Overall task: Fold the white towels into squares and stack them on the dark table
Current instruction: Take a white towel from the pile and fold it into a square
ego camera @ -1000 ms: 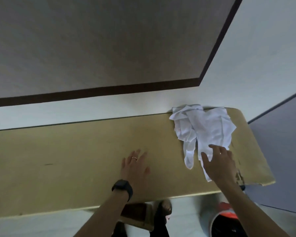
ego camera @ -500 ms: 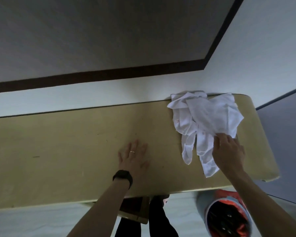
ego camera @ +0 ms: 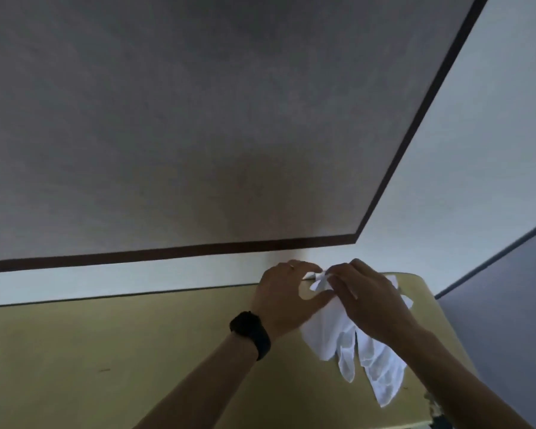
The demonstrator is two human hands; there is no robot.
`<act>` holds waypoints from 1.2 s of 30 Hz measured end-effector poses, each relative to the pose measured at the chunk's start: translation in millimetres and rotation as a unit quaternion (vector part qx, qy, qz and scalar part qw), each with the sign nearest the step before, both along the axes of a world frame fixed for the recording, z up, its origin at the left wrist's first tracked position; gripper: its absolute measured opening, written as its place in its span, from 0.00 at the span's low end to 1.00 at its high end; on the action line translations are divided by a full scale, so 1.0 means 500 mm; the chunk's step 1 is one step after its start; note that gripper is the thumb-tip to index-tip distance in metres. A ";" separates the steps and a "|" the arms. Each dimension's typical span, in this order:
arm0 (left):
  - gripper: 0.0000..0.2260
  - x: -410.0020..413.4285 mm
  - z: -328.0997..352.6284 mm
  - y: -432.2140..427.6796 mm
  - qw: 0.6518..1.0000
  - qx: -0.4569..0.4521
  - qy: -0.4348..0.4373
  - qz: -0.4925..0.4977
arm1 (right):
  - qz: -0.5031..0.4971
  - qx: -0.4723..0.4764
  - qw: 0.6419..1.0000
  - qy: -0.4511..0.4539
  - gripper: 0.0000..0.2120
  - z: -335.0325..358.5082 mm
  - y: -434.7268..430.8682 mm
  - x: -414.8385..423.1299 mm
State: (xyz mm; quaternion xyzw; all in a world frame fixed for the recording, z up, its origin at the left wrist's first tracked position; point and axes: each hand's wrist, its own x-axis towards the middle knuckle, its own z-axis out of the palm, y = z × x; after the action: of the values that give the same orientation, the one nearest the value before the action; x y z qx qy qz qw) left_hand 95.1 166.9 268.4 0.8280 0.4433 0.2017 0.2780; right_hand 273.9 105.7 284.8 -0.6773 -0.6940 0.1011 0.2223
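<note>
A crumpled heap of white towels (ego camera: 350, 345) lies at the right end of a tan wooden table (ego camera: 121, 351). Both hands are on the far top of the heap, close together. My left hand (ego camera: 283, 297), with a ring and a black wristband, pinches a bunched white corner. My right hand (ego camera: 365, 297) grips the cloth just to the right of it, covering much of the heap. Loose towel ends hang toward the table's near edge. No dark table is in view.
A pale wall with a dark brown band (ego camera: 167, 252) rises right behind the table's far edge. A grey-blue panel (ego camera: 514, 305) stands to the right of the table's rounded end. The tabletop stretches bare to the left.
My left hand has left the bare tabletop and moved right and away onto the towels. My right hand has slid from the heap's near side to its far top. The camera has tilted upward.
</note>
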 end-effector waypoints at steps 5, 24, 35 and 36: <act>0.11 -0.143 0.053 -0.029 0.999 0.036 0.026 0.024 | 0.028 -0.007 0.999 0.043 0.13 0.065 0.008 -0.104; 0.14 -0.582 -0.059 -0.021 0.973 0.023 0.225 0.036 | 0.047 -0.055 0.996 -0.043 0.09 -0.062 -0.031 -0.292; 0.11 -0.581 -0.078 0.074 0.959 0.214 0.170 0.069 | -0.054 0.036 0.996 -0.055 0.09 -0.105 0.040 -0.290; 0.12 -0.583 -0.079 0.073 0.956 0.232 0.162 0.073 | -0.057 0.064 0.995 -0.051 0.07 -0.107 0.035 -0.292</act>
State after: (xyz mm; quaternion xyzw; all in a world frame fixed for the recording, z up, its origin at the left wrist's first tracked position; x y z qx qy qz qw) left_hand -196.4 203.4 228.7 0.8569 0.4823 0.1816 -0.0129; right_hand 127.8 123.2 231.1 -0.7047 -0.6694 0.0088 0.2351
